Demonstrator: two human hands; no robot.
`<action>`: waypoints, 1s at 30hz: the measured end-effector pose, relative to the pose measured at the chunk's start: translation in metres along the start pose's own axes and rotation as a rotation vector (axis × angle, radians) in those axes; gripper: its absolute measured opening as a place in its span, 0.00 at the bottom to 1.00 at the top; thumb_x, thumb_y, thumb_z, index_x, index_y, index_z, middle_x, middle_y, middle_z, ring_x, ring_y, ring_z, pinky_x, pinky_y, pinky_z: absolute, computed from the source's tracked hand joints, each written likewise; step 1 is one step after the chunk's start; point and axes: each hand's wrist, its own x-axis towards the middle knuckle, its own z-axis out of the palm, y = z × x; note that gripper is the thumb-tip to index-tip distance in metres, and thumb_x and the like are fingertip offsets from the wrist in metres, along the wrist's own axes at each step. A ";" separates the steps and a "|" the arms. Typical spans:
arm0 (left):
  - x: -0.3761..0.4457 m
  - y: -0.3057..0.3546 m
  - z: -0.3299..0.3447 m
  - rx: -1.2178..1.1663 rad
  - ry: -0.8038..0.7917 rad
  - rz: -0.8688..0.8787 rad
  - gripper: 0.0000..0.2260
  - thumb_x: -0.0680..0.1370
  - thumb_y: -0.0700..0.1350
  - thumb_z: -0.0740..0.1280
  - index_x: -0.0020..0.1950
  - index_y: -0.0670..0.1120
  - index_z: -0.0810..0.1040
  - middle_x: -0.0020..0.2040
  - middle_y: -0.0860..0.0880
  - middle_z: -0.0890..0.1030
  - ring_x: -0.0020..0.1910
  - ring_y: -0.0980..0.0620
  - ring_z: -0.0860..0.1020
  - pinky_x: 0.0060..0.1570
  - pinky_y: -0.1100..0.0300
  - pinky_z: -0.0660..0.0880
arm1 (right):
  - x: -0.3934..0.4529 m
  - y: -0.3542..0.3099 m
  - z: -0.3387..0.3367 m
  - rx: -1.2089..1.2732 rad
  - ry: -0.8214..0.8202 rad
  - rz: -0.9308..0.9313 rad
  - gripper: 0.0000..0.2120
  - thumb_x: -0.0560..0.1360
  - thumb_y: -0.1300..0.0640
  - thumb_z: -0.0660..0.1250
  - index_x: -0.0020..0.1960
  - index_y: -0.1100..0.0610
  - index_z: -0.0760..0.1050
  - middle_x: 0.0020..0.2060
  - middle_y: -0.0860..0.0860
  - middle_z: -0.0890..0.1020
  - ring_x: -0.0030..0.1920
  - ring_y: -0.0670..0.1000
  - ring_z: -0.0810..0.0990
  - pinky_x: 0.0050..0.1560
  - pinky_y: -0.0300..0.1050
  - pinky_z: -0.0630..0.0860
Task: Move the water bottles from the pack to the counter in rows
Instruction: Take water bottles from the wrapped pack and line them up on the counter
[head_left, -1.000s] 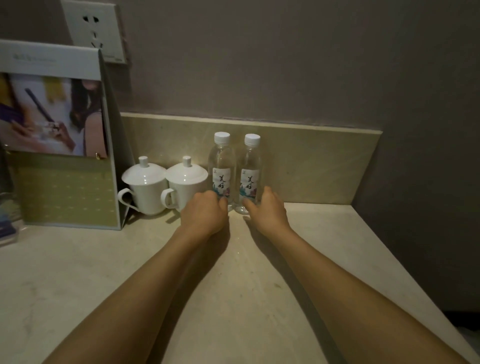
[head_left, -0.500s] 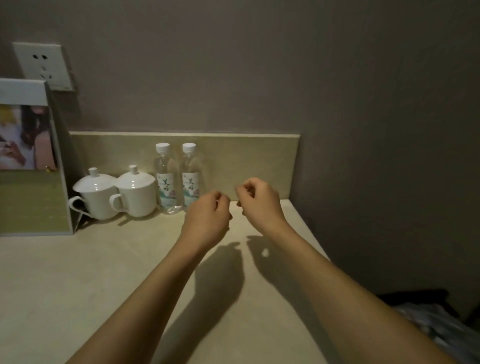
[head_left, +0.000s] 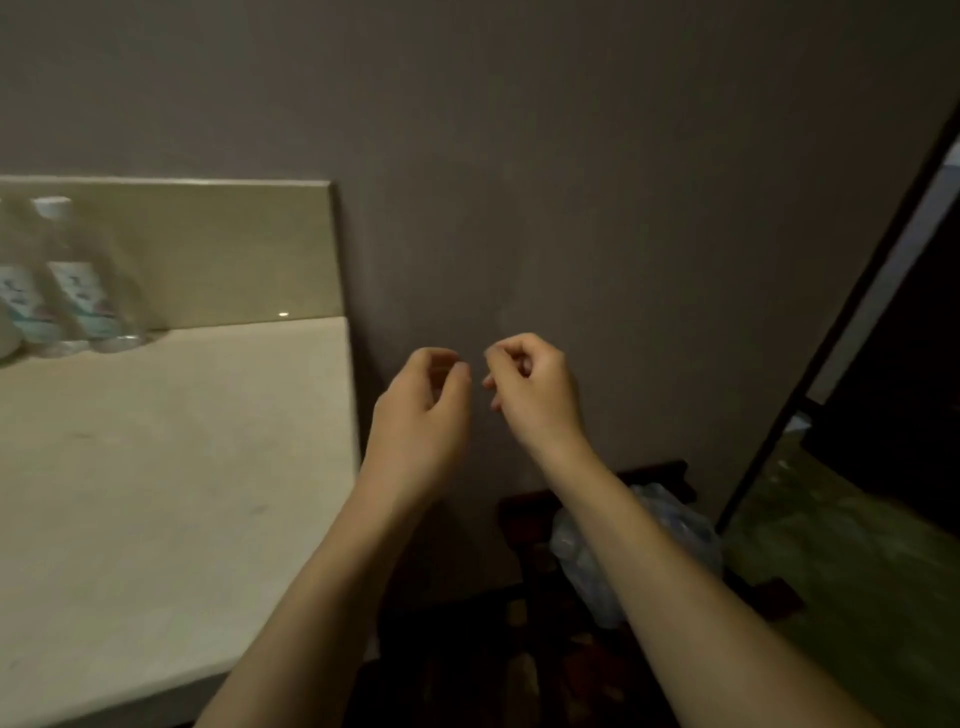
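Two clear water bottles with white caps and pale labels, one (head_left: 83, 296) beside the other (head_left: 21, 306), stand side by side at the back of the beige counter (head_left: 156, 493), against the backsplash at the far left. My left hand (head_left: 421, 415) and my right hand (head_left: 535, 395) hover in the air past the counter's right edge, in front of the grey wall. Both hands are loosely curled and hold nothing. The plastic-wrapped pack of bottles (head_left: 680, 525) lies low on the right, partly hidden by my right forearm.
The pack rests on a dark low stand (head_left: 519, 509) below the counter's right end. A dark slanted frame (head_left: 857, 312) runs up the right side, with a greenish surface (head_left: 831, 545) beneath it. The beige backsplash (head_left: 208, 249) ends at the counter's right edge.
My view has swung right, so the bottles slid to the far left and the cups left the frame. Both hands let go of the bottles and moved right, off the counter.
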 end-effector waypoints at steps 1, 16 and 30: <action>-0.003 0.002 0.020 -0.004 -0.010 0.002 0.12 0.81 0.52 0.60 0.63 0.52 0.75 0.55 0.53 0.81 0.54 0.51 0.80 0.56 0.47 0.79 | 0.001 0.008 -0.017 0.000 0.023 0.015 0.08 0.78 0.55 0.64 0.40 0.51 0.75 0.34 0.51 0.81 0.34 0.50 0.79 0.40 0.50 0.77; 0.038 -0.082 0.288 -0.055 -0.288 -0.277 0.09 0.81 0.51 0.61 0.57 0.50 0.77 0.50 0.51 0.82 0.48 0.51 0.81 0.50 0.53 0.78 | 0.059 0.226 -0.182 -0.056 0.123 0.399 0.09 0.78 0.54 0.64 0.39 0.50 0.75 0.30 0.47 0.81 0.29 0.46 0.77 0.33 0.43 0.73; 0.092 -0.186 0.443 0.101 -0.437 -0.578 0.12 0.82 0.47 0.61 0.40 0.56 0.74 0.39 0.52 0.80 0.41 0.48 0.81 0.47 0.50 0.79 | 0.142 0.407 -0.226 -0.178 -0.138 0.772 0.08 0.79 0.57 0.63 0.42 0.54 0.76 0.39 0.58 0.82 0.37 0.53 0.80 0.38 0.44 0.76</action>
